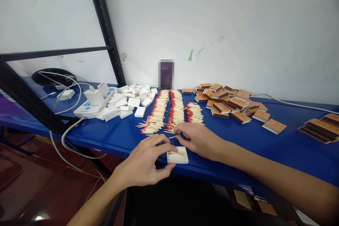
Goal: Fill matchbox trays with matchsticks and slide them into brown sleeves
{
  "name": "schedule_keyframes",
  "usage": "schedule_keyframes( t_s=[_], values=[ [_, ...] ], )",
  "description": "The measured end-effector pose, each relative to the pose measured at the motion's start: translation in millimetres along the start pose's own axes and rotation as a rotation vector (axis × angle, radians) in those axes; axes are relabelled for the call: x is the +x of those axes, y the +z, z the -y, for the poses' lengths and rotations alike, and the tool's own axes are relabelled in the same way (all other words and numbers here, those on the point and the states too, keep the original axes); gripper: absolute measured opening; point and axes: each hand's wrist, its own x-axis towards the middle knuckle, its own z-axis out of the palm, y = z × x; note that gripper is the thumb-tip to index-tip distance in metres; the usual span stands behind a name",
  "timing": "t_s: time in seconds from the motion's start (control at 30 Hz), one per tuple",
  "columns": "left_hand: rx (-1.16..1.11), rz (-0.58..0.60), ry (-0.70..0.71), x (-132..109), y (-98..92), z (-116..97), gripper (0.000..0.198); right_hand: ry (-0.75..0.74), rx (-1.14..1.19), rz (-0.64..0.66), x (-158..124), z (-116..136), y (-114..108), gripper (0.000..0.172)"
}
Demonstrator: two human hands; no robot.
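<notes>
Blue surface [265, 141] | left hand [145, 164] grip pinching tray [181, 157] | right hand [201, 141] grip curled over matches [176, 111], pinch unclear | best: steady tray, align heads.

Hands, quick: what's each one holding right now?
Left hand: closed on the white matchbox tray, thumb and fingers at its edges.
Right hand: fingertips on the matches; whether it pinches any cannot be told.

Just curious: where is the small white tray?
Head view, centre: the left hand holds the white tray at the near edge of the blue table, below the matchstick rows.
</notes>
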Motion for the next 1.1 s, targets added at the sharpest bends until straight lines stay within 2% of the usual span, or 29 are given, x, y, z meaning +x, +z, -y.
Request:
schedule_keyframes(
  t_s=[0.37,0.67,0.9,1.1],
  values=[
    [-0.014,-0.023,0.006,0,-0.5,1,0.021,-0.061,-0.020,0.024,10,4,0,0.022],
    [-0.027,-0.027,-0.007,0,0.1,2,0.019,0.030,0.154,0.002,3,3,-8,0.017],
    [-0.038,-0.031,-0.016,-1,-1.2,1,0.021,0.148,0.156,0.098,3,2,-10,0.011],
    [-0.019,-0.061,-0.087,0,-1.0,-1,0.027,0.172,0.171,0.186,-7,3,-31,0.009]
  ],
)
